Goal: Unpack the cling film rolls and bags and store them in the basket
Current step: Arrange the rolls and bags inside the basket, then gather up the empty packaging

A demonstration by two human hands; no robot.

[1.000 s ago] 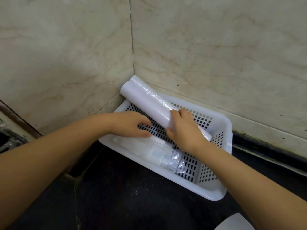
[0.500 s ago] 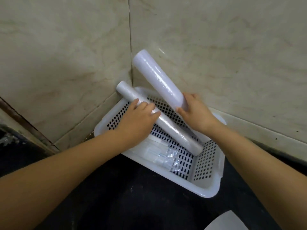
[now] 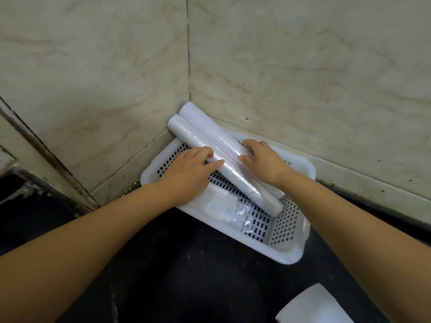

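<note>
A white perforated basket (image 3: 289, 257) stands in the wall corner on a black counter. Two white cling film rolls lie side by side, slanting across it, their far ends sticking out over the back corner. The nearer roll (image 3: 235, 177) has my left hand (image 3: 186, 173) resting on it from the left. The farther roll (image 3: 210, 127) has my right hand (image 3: 263, 163) against it from the right, fingers curled on its side. A clear pack of bags (image 3: 228, 209) lies flat on the basket floor beneath the rolls.
Beige marble-look wall tiles (image 3: 303, 66) meet in a corner right behind the basket. A white flat object (image 3: 314, 308) lies on the black counter at the bottom right. A dark edge with crinkled foil (image 3: 21, 190) sits at the far left.
My right hand has lowered its raised roll down beside the other one; both rolls now lie together across the basket. The left hand stayed on the nearer roll.
</note>
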